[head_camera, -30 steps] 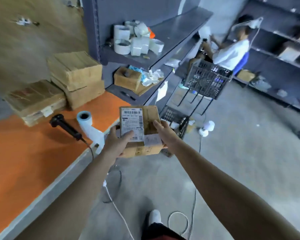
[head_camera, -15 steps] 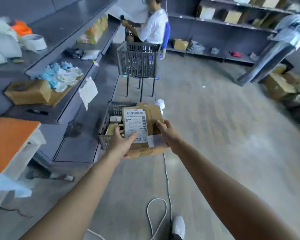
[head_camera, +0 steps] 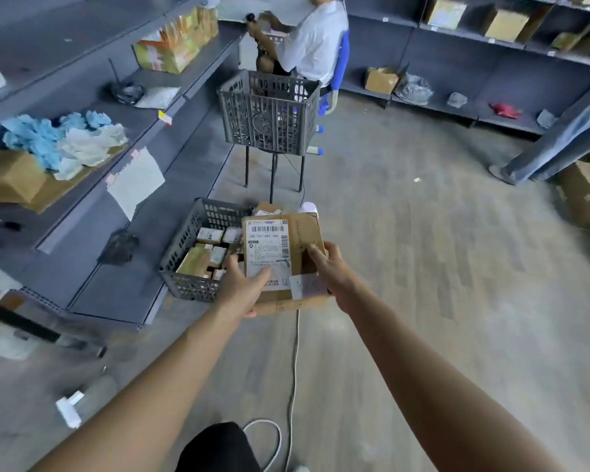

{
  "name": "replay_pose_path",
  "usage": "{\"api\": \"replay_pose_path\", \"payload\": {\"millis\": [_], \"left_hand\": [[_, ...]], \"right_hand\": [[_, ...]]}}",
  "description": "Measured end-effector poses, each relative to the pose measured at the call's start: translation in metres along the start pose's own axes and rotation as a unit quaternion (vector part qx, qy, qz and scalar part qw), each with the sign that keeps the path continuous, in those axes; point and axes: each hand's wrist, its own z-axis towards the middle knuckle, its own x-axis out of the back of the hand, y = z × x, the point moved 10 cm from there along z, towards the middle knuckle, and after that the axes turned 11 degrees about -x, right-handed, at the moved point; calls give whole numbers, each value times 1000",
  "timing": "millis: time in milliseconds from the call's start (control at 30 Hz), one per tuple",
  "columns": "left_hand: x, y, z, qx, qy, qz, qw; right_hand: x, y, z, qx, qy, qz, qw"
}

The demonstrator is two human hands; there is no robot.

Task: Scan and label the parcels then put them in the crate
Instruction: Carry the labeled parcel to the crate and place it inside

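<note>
Floor crate lies just beyond the left hand; it and the right hand grip the labelled parcel by its edges; advise lowering it level

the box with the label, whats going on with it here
A person holds a cardboard parcel in both hands: the left hand grips its near left edge, thumb on the shipping label, the right hand its right side. It is in the air by the grey crate on the floor, which already has small parcels in it, and is not yet in. Another person sits farther back behind a second crate on a stand.
</note>
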Motion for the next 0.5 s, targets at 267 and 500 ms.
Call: {"api": "replay_pose_path", "payload": {"millis": [267,500], "left_hand": [[36,-7,108,33,50,-59,996],[80,2,204,68,70,-104,990]], "right_hand": [[-60,-85,95,11,-47,-68,997],[-118,-166,167,-5,-74,-141,987]]}}
